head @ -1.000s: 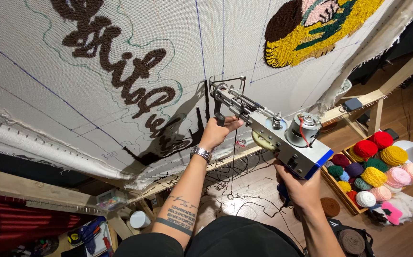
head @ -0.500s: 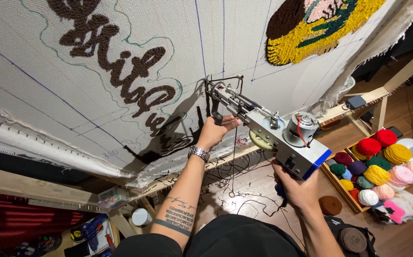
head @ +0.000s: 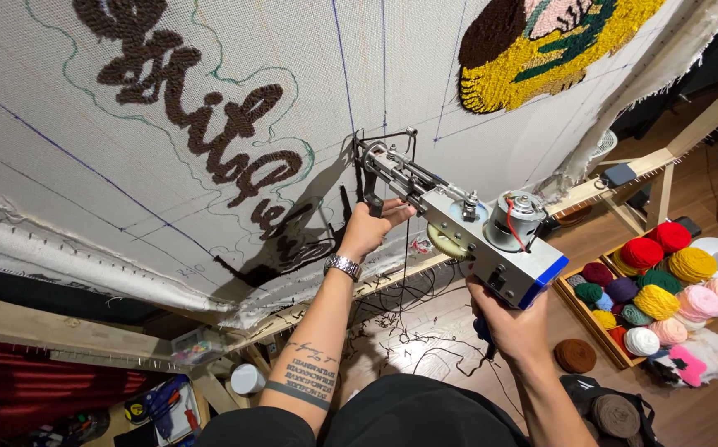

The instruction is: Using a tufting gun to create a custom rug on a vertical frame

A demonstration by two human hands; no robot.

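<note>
Silver metal tufting gun [head: 466, 228] pressed needle-first against white stretched cloth [head: 168, 207]; left hand [head: 373, 228] clenched round front handle, right hand [head: 512, 327] wrapped round rear grip. Brown lettering [head: 210, 124] part-filled; steady pressure needed.

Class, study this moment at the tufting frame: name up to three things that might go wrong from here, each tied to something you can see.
1. The left hand grips the front handle close to the tufting gun's needle end at the cloth; a slip might catch fingers.
2. The thin yarn strand hangs by the open gear; it may snag.
3. Loose yarn scraps on the floor may tangle underfoot.
</note>
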